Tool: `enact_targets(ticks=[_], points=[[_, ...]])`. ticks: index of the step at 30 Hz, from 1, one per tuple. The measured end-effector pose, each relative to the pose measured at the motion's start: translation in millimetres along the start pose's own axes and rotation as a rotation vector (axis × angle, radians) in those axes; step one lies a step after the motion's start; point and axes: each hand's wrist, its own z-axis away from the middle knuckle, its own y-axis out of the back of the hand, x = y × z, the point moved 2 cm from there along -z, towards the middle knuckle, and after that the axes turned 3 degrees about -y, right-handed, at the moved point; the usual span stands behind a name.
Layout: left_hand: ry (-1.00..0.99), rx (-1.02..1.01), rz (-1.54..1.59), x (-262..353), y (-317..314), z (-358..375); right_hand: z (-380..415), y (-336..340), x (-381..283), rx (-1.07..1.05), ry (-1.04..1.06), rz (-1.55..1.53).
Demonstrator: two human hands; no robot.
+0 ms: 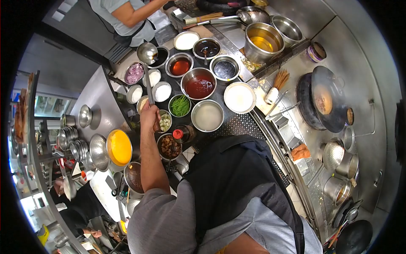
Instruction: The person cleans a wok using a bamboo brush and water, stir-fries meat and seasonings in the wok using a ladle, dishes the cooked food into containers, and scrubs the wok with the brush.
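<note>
We see one hand (150, 113) (left or right, we cannot tell) clamped on a ladle (147, 53), its bowl above the dark sauce bowl (161, 56). Bowls crowd rim to rim there; bare steel lies beside the wok (325, 99).

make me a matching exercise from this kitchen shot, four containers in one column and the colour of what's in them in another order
Column one:
1. large pot left of the person's arm
2. small bowl in the middle of the station
3. bowl just beyond the small bowl
4. wide bowl nearest the brush

Column two:
a. white
b. dark red
c. yellow-orange
d. green

Pairs: 1-c, 2-d, 3-b, 4-a

The person's hand grips a ladle over the bowls.
</note>
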Motion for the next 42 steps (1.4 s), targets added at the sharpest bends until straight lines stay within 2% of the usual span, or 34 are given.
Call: enact_targets(ticks=[11,14,15,16,17,19,20,22,23,25,26,30,33,34,36,38,39,42], points=[[0.003,0.015,0.053,23.4,-2.0,19.3,9.7,-6.1,6.1,-0.005,0.002,-0.096],[0.002,-0.039,-0.037,32.5,-7.9,28.4,24.4,-13.1,7.6,-0.061,-0.039,-0.464],[-0.049,-0.135,-0.085,45.4,-16.7,38.9,32.0,-14.9,4.3,-0.108,-0.079,-0.639],[-0.055,-0.182,-0.108,56.1,-27.6,46.7,54.3,-16.3,-11.6,-0.015,-0.031,-0.421],[-0.063,-0.23,-0.131,65.4,-41.3,53.5,67.2,-17.4,-27.3,0.005,-0.032,-0.459],[-0.065,-0.337,-0.098,78.9,-75.6,67.4,85.9,-15.4,-41.8,0.047,-0.215,-0.227],[-0.05,-0.399,-0.118,89.0,-99.5,74.9,95.1,-12.8,-53.8,0.073,-0.228,-0.274],[-0.068,-0.569,-0.169,107.0,-159.7,91.8,114.9,-2.9,-58.2,0.049,-0.215,-0.106],[-0.084,-0.665,-0.172,111.3,-189.7,100.1,112.8,-0.7,-35.0,0.084,-0.236,-0.157],[-0.092,-0.795,-0.137,102.1,-247.8,105.1,78.0,-8.8,26.1,0.05,-0.066,-0.206],[-0.092,-0.858,-0.193,101.9,-281.7,113.8,67.1,-11.7,54.1,0.056,-0.138,-0.549],[-0.174,-1.055,-0.415,69.0,-413.3,128.7,105.3,12.7,61.8,0.139,-0.231,-0.546],[-0.239,-1.099,-0.59,46.0,-505.3,147.9,84.2,0.9,151.4,0.186,-0.201,-0.588],[-0.305,-1.109,-0.644,36.3,-533.5,151.8,89.5,4.3,159.9,0.188,-0.207,-0.602],[-0.372,-1.129,-0.709,-3.2,-580.5,141.8,109.3,12.7,170.4,0.149,-0.283,-0.889],[-0.89,-1.006,-0.821,-35.6,-614.4,131.1,127.0,26.7,171.3,0.146,-0.357,-0.854],[-0.892,-1.018,-0.827,-32.6,-618.9,145.9,135.6,34.9,170.5,0.141,-0.423,-0.802],[-0.526,-1.077,-0.926,-20.4,-608.6,194.4,147.8,53.2,163.0,0.244,-0.515,-0.796]])
